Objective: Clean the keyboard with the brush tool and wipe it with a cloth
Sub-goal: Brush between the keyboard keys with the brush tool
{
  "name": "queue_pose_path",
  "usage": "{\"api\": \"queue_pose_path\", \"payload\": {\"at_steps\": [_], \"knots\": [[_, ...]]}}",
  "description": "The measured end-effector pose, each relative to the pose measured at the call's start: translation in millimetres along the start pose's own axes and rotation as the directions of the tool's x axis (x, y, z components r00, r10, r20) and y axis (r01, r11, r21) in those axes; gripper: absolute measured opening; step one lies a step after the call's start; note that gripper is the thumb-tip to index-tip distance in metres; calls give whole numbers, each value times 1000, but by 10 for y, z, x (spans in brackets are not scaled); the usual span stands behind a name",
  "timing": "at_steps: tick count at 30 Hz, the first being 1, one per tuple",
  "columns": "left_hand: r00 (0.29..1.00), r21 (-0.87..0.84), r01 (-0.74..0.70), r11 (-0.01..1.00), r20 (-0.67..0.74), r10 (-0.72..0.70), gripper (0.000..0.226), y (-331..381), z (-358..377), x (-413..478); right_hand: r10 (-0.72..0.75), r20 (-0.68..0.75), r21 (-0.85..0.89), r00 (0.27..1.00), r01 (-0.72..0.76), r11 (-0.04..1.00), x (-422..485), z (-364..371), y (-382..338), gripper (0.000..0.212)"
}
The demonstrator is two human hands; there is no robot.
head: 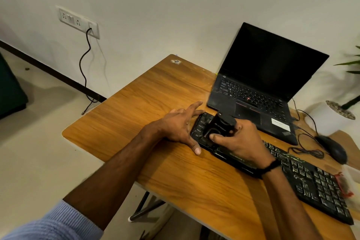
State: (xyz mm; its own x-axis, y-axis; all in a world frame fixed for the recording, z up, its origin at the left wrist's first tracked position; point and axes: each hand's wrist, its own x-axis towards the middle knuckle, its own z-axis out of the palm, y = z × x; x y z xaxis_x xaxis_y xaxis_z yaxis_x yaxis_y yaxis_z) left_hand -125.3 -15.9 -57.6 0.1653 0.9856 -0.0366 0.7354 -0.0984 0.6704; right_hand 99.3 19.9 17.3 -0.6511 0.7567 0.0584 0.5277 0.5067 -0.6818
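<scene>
A blue sleeve (52,222) covers the near left arm. On the wooden bench (155,93) a black keyboard (311,181) lies slantwise. The right grip (239,142), a dark band at its wrist, is clamped round a black brush tool (220,126) held down on the keyboard's left end. The left grip (175,128) lies flat with fingers spread apart, on the bench and against that same end of the keyboard. Beyond are a black mouse (333,148) and an open laptop (272,64) with a dark screen. On the wall is a socket (78,21) with a cable plugged in.
</scene>
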Motion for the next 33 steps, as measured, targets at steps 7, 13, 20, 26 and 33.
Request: {"api": "queue_pose_path", "payload": {"at_steps": [7,13,20,26,33], "knots": [[999,10,9,1000,-43,-8,155,25,12,4,-72,-39,-143,997,66,988,252,196,-202,22],[999,73,32,997,-27,-30,149,-26,29,42,-10,94,-270,996,35,962,476,143,-344,20],[999,80,32,996,-24,-30,150,-16,35,38,-3,150,-322,989,51,945,560,109,-393,22],[999,6,15,1000,-45,-15,160,25,14,0,23,-23,-276,999,-29,961,553,72,-304,26],[999,-22,29,999,-23,-29,165,-13,24,17,-21,-34,-186,999,14,982,404,52,-212,21]]}}
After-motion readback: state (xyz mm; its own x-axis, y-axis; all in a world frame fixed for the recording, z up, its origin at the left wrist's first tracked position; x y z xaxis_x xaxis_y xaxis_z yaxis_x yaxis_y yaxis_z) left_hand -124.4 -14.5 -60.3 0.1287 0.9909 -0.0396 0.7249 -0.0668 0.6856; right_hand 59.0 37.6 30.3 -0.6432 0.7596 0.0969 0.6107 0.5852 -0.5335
